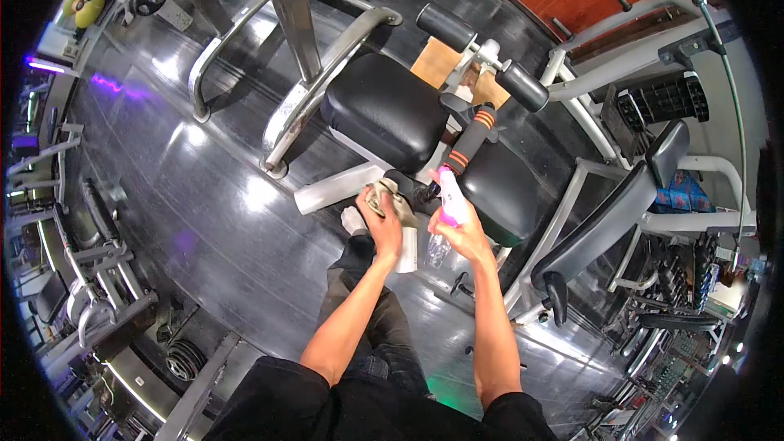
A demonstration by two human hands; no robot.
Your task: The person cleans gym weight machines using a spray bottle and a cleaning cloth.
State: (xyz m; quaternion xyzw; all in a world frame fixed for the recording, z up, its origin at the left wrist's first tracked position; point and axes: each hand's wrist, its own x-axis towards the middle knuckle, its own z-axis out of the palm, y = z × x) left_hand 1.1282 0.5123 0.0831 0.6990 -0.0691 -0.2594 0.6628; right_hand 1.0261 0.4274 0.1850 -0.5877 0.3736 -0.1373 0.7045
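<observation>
My left hand [385, 233] is closed around a bunched, pale cloth [382, 194], beside the grey frame of a gym machine. In my right hand [464, 233] is a spray bottle with a white and pink head [452, 200]; its clear body [438, 250] hangs below the fingers. The nozzle points away from me, towards a handle with a dark foam grip and orange stripes [472, 140]. Black padded seats lie around the hands: one [384, 110] ahead to the left, another [500, 192] just right of the bottle.
Black foam rollers [447, 27] sit on the machine's far end. A steel frame [327, 73] rises ahead on the left. To the right is a padded bench [600, 229], with a cable [727, 73] hanging beyond it. More gym machines [98, 253] line the left side.
</observation>
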